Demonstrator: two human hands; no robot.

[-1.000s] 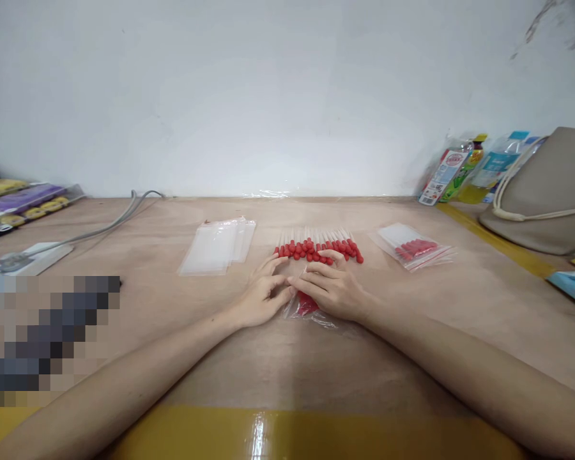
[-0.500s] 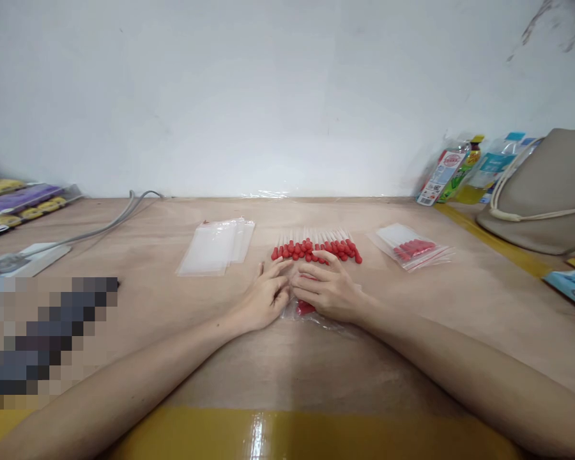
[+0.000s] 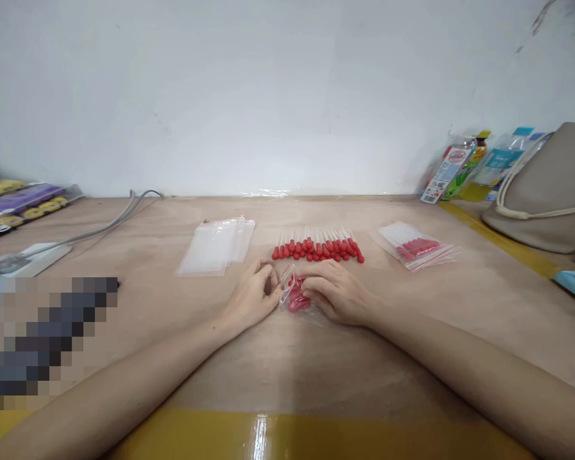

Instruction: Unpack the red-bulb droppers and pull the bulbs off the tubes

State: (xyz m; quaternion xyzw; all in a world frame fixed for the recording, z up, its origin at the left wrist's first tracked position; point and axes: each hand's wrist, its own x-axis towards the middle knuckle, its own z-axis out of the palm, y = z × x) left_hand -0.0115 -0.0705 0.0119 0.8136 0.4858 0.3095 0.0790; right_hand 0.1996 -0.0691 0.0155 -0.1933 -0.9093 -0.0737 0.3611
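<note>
Between my hands a small clear zip bag (image 3: 298, 300) with red rubber-looking pieces inside lies on the table. My left hand (image 3: 257, 291) pinches its left edge between thumb and fingers. My right hand (image 3: 338, 291) is curled over the right side of the bag, its fingertips on the plastic by the red pieces; its palm side is hidden. Just beyond the hands is a row of red-bulbed droppers (image 3: 316, 249) with thin clear stems pointing toward the wall. Flat clear zip bags (image 3: 211, 249) lie to the left, and filled zip bags (image 3: 414, 246) with red bulbs to the right.
A grey cable (image 3: 100, 229) runs across the left of the table. Yellow and purple packs (image 3: 23, 201) lie at the far left. Drink bottles (image 3: 493, 166) and a beige bag (image 3: 546, 191) stand at the right by the wall. Yellow tape (image 3: 211, 434) lines the front edge.
My hands have moved slightly apart, uncovering more of the zip bag and its red pieces. My left fingers have closed on its edge. The view has shifted a little.
</note>
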